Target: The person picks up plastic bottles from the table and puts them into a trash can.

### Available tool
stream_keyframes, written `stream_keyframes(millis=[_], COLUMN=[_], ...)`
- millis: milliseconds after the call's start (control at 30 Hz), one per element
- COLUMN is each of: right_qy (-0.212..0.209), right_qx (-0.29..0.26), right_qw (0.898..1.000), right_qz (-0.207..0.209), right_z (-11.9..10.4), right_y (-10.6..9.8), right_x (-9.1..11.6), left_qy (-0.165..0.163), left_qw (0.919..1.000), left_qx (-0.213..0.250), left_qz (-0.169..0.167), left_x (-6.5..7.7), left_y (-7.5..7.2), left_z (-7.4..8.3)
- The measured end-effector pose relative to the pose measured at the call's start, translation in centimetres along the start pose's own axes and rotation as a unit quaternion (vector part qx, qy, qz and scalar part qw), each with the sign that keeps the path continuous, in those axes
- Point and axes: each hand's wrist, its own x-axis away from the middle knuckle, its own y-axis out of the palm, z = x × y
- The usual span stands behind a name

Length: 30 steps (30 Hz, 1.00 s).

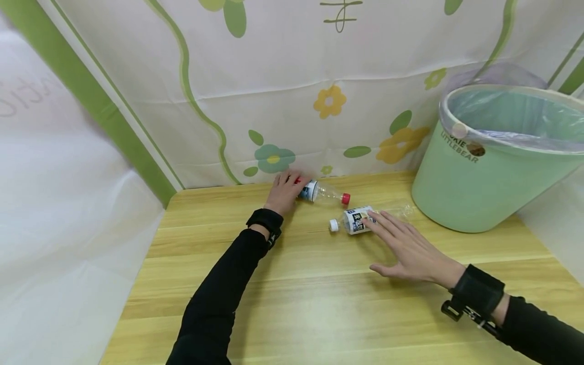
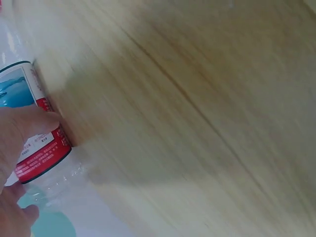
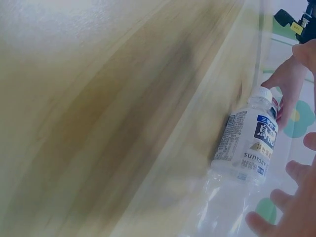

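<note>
A clear plastic bottle with a red cap lies on its side near the table's back edge. My left hand grips its lower part; in the left wrist view the thumb lies across the red and blue label. Closer to me lies a second clear bottle, with a white cap and a white and dark label, its cap pointing left. Over its right part is my right hand, fingers spread and straight. The right wrist view shows these fingers beside the bottle.
A light green bin with a clear liner stands at the table's right rear. Behind the wooden table hangs a white cloth printed with flowers, and another white sheet hangs on the left.
</note>
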Motion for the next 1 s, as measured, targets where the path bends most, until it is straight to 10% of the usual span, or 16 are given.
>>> stream_keyframes(millis=[500, 1000], right_qy=[0.002, -0.007], right_qx=[-0.002, 0.014], right_qw=[1.0, 1.0], right_qz=[-0.007, 0.024], right_z=[0.0, 0.3], right_y=[0.0, -1.2], right_x=[-0.1, -0.6], left_qy=[0.002, 0.021], left_qw=[0.9989, 0.9976], left_qx=[-0.046, -0.006], left_qz=[0.003, 0.065], left_x=[0.1, 3.2], left_y=[0.6, -3.4], left_z=[-0.2, -1.4])
